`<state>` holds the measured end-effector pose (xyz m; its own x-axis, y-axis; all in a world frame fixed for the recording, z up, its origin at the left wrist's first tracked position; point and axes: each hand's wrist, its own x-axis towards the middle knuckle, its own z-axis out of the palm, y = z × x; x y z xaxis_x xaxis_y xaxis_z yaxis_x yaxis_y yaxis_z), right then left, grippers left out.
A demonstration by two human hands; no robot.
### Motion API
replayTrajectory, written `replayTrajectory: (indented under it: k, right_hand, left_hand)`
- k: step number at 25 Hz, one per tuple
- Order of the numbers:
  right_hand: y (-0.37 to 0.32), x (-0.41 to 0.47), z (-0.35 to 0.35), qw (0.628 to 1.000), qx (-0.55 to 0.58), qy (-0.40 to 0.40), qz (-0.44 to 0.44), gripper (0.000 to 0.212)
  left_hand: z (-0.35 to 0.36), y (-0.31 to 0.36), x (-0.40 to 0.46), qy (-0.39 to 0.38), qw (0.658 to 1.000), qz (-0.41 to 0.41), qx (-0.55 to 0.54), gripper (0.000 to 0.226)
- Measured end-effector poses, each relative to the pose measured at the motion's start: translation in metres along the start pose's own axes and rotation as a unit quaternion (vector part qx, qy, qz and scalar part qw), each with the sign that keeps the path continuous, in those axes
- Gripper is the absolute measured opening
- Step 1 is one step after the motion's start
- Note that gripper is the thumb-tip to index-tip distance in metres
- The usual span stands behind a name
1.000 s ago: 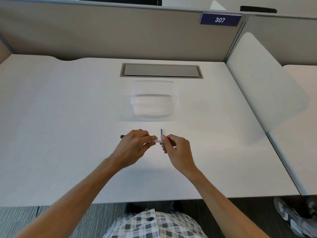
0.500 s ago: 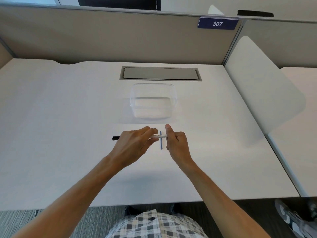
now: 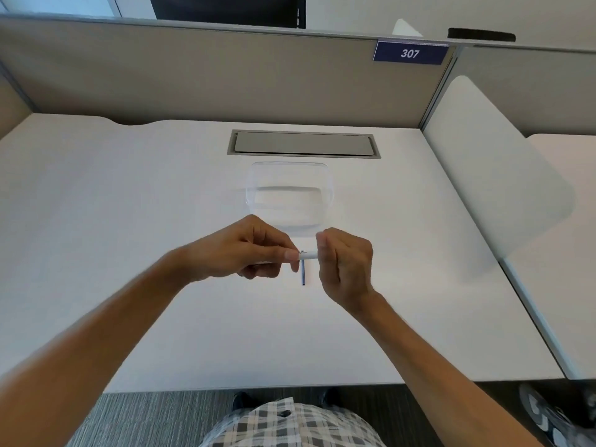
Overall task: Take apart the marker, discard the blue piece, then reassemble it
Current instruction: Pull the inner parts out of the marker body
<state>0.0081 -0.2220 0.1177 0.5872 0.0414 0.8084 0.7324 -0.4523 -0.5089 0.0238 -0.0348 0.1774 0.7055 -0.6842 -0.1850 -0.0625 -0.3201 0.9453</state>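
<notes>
I have both hands, left (image 3: 245, 250) and right (image 3: 345, 262), each in a pinching grip on the marker (image 3: 308, 255) above the surface, its blue piece (image 3: 303, 276) dangling and likely to drop short of the clear container (image 3: 288, 196).

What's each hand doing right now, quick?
Left hand: closed, pinching the white marker body.
Right hand: closed on the marker body's other end; blue piece hangs between them.

white desk (image 3: 129, 237), grey cable hatch (image 3: 303, 144), sign "307" (image 3: 410, 53)
</notes>
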Motion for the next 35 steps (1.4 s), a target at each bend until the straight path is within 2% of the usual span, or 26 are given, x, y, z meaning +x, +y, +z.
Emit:
replayTrajectory:
  k: [2, 3, 5, 6, 7, 8, 9, 11, 13, 15, 17, 19, 21, 22, 24, 25, 26, 27, 29, 30, 32, 33, 35]
  right_hand:
    - [0.003, 0.002, -0.001, 1.0, -0.002, -0.007, -0.022, 0.043]
    - [0.004, 0.002, 0.001, 1.0, -0.001, -0.004, 0.02, 0.044]
    - [0.001, 0.001, 0.007, 0.976, 0.036, 0.003, 0.214, 0.052]
    - [0.0, 0.001, 0.01, 0.947, 0.072, -0.002, 0.315, 0.057]
    - [0.0, 0.0, 0.014, 0.916, 0.1, -0.007, 0.389, 0.062]
    - [0.001, -0.002, 0.016, 0.894, 0.106, -0.01, 0.434, 0.065]
    - [0.001, -0.002, 0.017, 0.882, 0.105, -0.017, 0.458, 0.067]
    - [0.0, 0.0, 0.018, 0.879, 0.106, -0.019, 0.465, 0.064]
    - [-0.002, 0.002, 0.018, 0.886, 0.112, -0.016, 0.449, 0.063]
    - [-0.005, 0.005, 0.017, 0.897, 0.119, -0.007, 0.426, 0.065]
    - [-0.009, 0.007, 0.016, 0.913, 0.115, 0.003, 0.391, 0.065]
    - [-0.013, 0.01, 0.012, 0.941, 0.104, 0.012, 0.321, 0.061]
    - [-0.013, 0.014, 0.005, 0.982, 0.064, 0.005, 0.175, 0.053]
    - [-0.012, 0.016, 0.0, 0.996, 0.031, -0.002, 0.085, 0.05]
    - [-0.005, 0.018, -0.005, 0.998, -0.006, -0.019, -0.057, 0.044]
    - [-0.001, 0.019, -0.007, 0.996, -0.02, -0.021, -0.084, 0.042]
    - [0.001, 0.019, -0.007, 0.997, -0.03, -0.016, -0.075, 0.042]
    - [0.002, 0.019, -0.006, 0.999, -0.039, -0.012, -0.031, 0.044]
    - [0.002, 0.018, 0.0, 0.991, -0.022, -0.006, 0.134, 0.05]
    - [0.001, 0.016, 0.004, 0.972, 0.012, -0.007, 0.233, 0.054]
    - [0.002, 0.013, 0.01, 0.915, 0.089, -0.02, 0.392, 0.062]
    - [0.003, 0.011, 0.013, 0.892, 0.104, -0.029, 0.439, 0.065]
    - [0.001, 0.012, 0.015, 0.869, 0.113, -0.034, 0.48, 0.065]
  left_hand:
    - [-0.004, 0.001, 0.001, -0.027, 1.0, -0.014, 0.0, 0.024]
    - [-0.003, 0.0, 0.003, -0.002, 1.0, -0.006, 0.013, 0.024]
    - [0.004, -0.008, 0.006, 0.107, 0.986, 0.044, 0.124, 0.022]
    - [0.007, -0.013, 0.008, 0.169, 0.954, 0.083, 0.231, 0.022]
    - [0.01, -0.019, 0.009, 0.216, 0.904, 0.121, 0.349, 0.023]
    - [0.011, -0.024, 0.008, 0.244, 0.853, 0.152, 0.436, 0.024]
    - [0.012, -0.027, 0.008, 0.259, 0.817, 0.171, 0.486, 0.023]
    - [0.012, -0.031, 0.007, 0.285, 0.783, 0.191, 0.518, 0.022]
    - [0.011, -0.031, 0.006, 0.315, 0.772, 0.199, 0.515, 0.025]
    - [0.011, -0.03, 0.006, 0.321, 0.792, 0.19, 0.484, 0.031]
    - [0.011, -0.024, 0.005, 0.297, 0.858, 0.146, 0.394, 0.035]
    - [0.005, -0.011, 0.004, 0.235, 0.938, 0.095, 0.235, 0.034]
    - [-0.005, 0.002, 0.002, 0.131, 0.985, 0.039, 0.108, 0.037]
    - [-0.01, 0.007, 0.0, 0.067, 0.995, 0.012, 0.074, 0.038]
    - [-0.016, 0.014, -0.002, -0.019, 0.998, -0.022, 0.047, 0.039]
    - [-0.016, 0.014, -0.002, -0.03, 0.998, -0.028, 0.045, 0.038]
    - [-0.014, 0.013, -0.001, -0.014, 0.998, -0.028, 0.047, 0.036]
    - [-0.012, 0.011, 0.001, 0.027, 0.998, -0.021, 0.057, 0.034]
    - [-0.005, 0.001, 0.006, 0.148, 0.98, 0.029, 0.127, 0.03]
    - [-0.003, -0.005, 0.009, 0.206, 0.954, 0.062, 0.207, 0.029]
    - [0.0, -0.014, 0.011, 0.271, 0.873, 0.119, 0.388, 0.027]
    - [0.001, -0.017, 0.012, 0.279, 0.836, 0.145, 0.449, 0.025]
    - [0.004, -0.022, 0.014, 0.281, 0.791, 0.181, 0.513, 0.019]
